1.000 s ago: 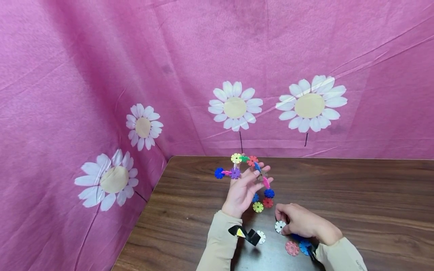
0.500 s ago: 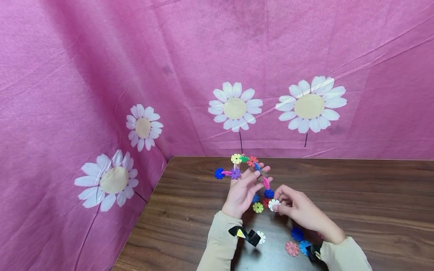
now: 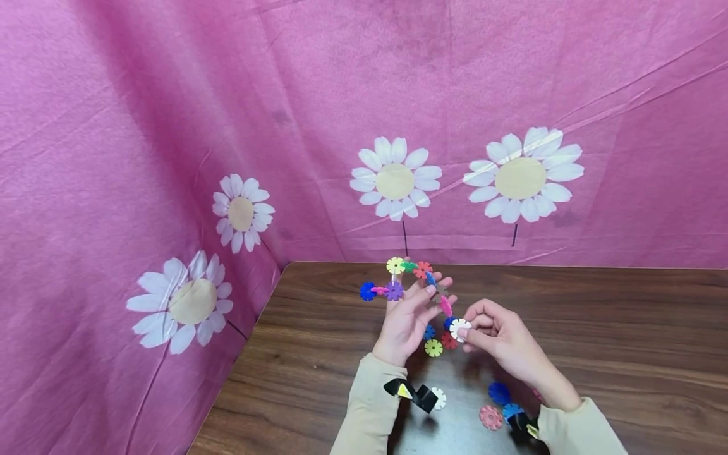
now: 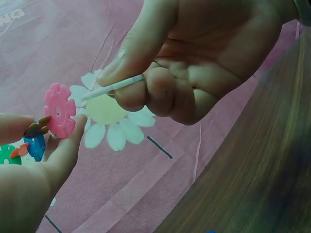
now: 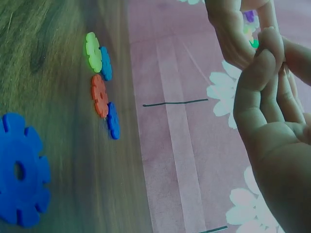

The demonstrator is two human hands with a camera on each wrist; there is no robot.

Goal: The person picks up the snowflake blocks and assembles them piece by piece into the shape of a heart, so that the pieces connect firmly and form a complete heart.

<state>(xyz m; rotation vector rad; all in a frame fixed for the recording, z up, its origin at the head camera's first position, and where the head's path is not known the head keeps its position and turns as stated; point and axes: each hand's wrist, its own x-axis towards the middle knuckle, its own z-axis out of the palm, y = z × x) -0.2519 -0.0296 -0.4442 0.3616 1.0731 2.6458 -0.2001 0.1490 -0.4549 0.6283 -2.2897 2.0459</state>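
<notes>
Above the table my left hand (image 3: 404, 322) holds up a chain of notched plastic snowflake discs. Its fingers pinch a brown disc (image 4: 37, 127), and a pink disc (image 4: 59, 110) is slotted onto that one at the chain's near end. The chain bends round through blue, red, green and yellow discs to a purple disc (image 3: 394, 291), then a dark blue disc (image 3: 368, 291) at the far end. My right hand (image 3: 506, 338) pinches a white disc (image 3: 459, 330) between thumb and forefinger. In the left wrist view this disc shows edge-on, a small gap from the pink one.
Flat on the wooden table (image 3: 625, 328) beneath the hands lie a yellow disc (image 3: 433, 348), a red disc (image 3: 449, 340) and two blue ones. Another white disc (image 3: 438, 399) lies beside the left wrist strap. Blue and salmon discs (image 3: 491, 418) sit by the right wrist. A pink daisy cloth (image 3: 318, 126) hangs behind.
The right hand has lifted the white disc from the table and carried it up and left towards the pink end of the chain. The left hand and chain have hardly moved.
</notes>
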